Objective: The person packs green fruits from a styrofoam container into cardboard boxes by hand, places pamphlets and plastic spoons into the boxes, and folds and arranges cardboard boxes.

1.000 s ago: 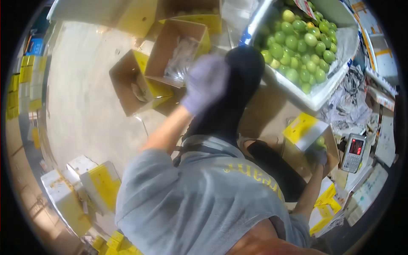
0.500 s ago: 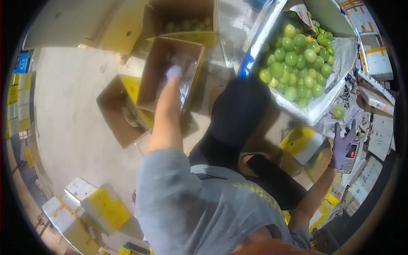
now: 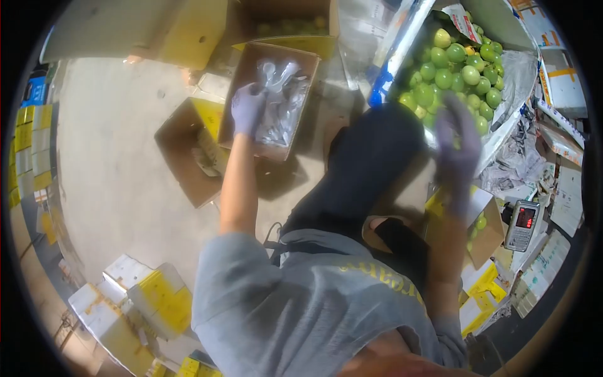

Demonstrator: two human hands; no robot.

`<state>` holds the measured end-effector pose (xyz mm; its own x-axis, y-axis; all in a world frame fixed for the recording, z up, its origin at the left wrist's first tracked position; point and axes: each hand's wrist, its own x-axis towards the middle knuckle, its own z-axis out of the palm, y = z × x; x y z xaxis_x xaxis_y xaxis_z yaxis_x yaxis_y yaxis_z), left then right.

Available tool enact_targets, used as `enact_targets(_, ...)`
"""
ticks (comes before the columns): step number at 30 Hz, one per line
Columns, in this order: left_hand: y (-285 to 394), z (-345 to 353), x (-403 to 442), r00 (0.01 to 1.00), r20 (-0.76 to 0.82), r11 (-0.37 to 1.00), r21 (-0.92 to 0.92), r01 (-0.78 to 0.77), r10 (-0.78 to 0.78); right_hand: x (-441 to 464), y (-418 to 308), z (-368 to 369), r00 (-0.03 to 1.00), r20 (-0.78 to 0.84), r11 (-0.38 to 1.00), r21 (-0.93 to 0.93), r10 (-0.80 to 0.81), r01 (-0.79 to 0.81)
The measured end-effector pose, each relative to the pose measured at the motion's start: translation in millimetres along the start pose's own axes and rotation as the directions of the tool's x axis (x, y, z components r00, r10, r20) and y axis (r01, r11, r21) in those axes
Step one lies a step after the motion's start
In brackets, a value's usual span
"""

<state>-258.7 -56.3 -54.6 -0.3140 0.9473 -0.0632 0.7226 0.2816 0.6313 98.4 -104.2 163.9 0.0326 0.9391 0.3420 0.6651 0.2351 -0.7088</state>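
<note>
My left hand point(image 3: 249, 112), in a light purple glove, is at the left side of an upright cardboard box point(image 3: 304, 103). Its fingers are curled at the edge of crumpled clear plastic packaging point(image 3: 281, 107) inside. My right hand point(image 3: 457, 135), gloved alike, is blurred by motion over the near edge of a large white foam box point(image 3: 488, 149). Round green fruits point(image 3: 443, 78) fill much of that box. A greenish patch shows by the right fingers, but whether they hold a fruit is unclear.
Another cardboard box point(image 3: 188, 160) lies left of the plastic-lined one. Behind is a box point(image 3: 251, 19) with fruits inside. At right, a scale with a red display point(image 3: 523, 220) lies by crumpled paper point(image 3: 512, 163) and a small fruit box point(image 3: 488, 242). White-and-yellow cartons point(image 3: 157, 298) stand lower left.
My right hand has moved up and left from beside the scale to the foam box. The single fruit there is gone from its spot. My left hand has shifted to the box's left side, exposing more plastic.
</note>
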Motion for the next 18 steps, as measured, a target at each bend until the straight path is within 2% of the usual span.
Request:
enact_targets(1,16,-19,-14,0.999,0.003,0.983,-0.178,0.034,-0.034,4,-20,20,0.988,0.087,0.991,0.044,-0.129,0.126)
enact_targets(2,37,-37,-28,0.998,0.012,0.934,-0.350,0.064,-0.064,2,-33,46,0.902,0.306,0.890,0.245,0.305,-0.384)
enact_targets(3,43,-45,-37,0.998,0.003,0.868,-0.493,0.061,-0.068,3,-37,70,0.935,0.334,0.974,0.144,0.120,-0.177)
enact_targets(4,46,-49,-45,0.999,-0.016,0.828,-0.560,0.017,-0.032,2,-46,94,0.882,0.443,0.927,0.238,0.163,-0.290)
enact_targets(5,47,-53,-50,0.999,-0.038,0.783,-0.622,-0.025,0.001,-2,-46,123,0.922,0.371,0.951,0.228,0.114,-0.210)
enact_targets(6,42,-48,-53,0.985,-0.146,0.805,-0.571,-0.161,0.093,-5,-42,150,0.951,0.301,0.968,0.215,0.062,-0.131)
enact_targets(8,59,-56,-65,0.992,-0.079,0.780,-0.613,-0.123,0.094,2,-36,190,0.963,0.265,0.983,0.155,0.059,-0.102)
enact_targets(9,61,-52,-67,0.990,-0.063,0.748,-0.650,-0.136,0.125,9,-24,202,0.838,0.541,0.986,0.082,0.079,-0.146)
enact_targets(10,62,-52,-67,0.981,-0.048,0.797,-0.575,-0.183,0.190,4,-39,200,0.897,0.441,0.964,0.223,0.036,-0.148)
enact_targets(11,70,-59,-72,0.985,-0.031,0.858,-0.487,-0.163,0.170,0,-55,197,0.942,0.335,0.926,0.357,-0.007,-0.120)
enact_targets(12,62,-53,-73,0.978,-0.103,0.897,-0.391,-0.209,0.183,2,-46,202,0.894,0.440,0.962,0.197,0.087,-0.191)
enact_targets(13,61,-58,-74,0.924,-0.316,0.915,-0.266,-0.303,0.215,6,-49,201,0.894,0.396,0.966,0.058,0.208,-0.250)
enact_targets(14,55,-67,-78,0.895,-0.417,0.940,-0.215,-0.264,0.156,9,-52,200,0.889,0.322,0.945,-0.084,0.326,-0.317)
enact_targets(15,47,-80,-83,0.858,-0.513,0.956,-0.244,-0.165,0.017,4,-55,200,0.980,0.125,0.920,0.342,0.156,-0.190)
enact_targets(16,22,-90,-79,0.692,-0.705,0.983,0.039,-0.179,0.154,0,-48,205,0.981,0.111,0.924,0.334,0.160,-0.188)
enact_targets(17,-4,-101,-81,0.651,-0.745,0.987,0.072,-0.141,0.147,-5,-33,214,0.982,0.115,0.964,-0.206,-0.147,0.168)
enact_targets(18,-22,-113,-89,0.737,-0.667,0.967,0.243,0.080,0.107,-8,-15,218,0.893,0.271,0.597,-0.669,-0.360,0.443)
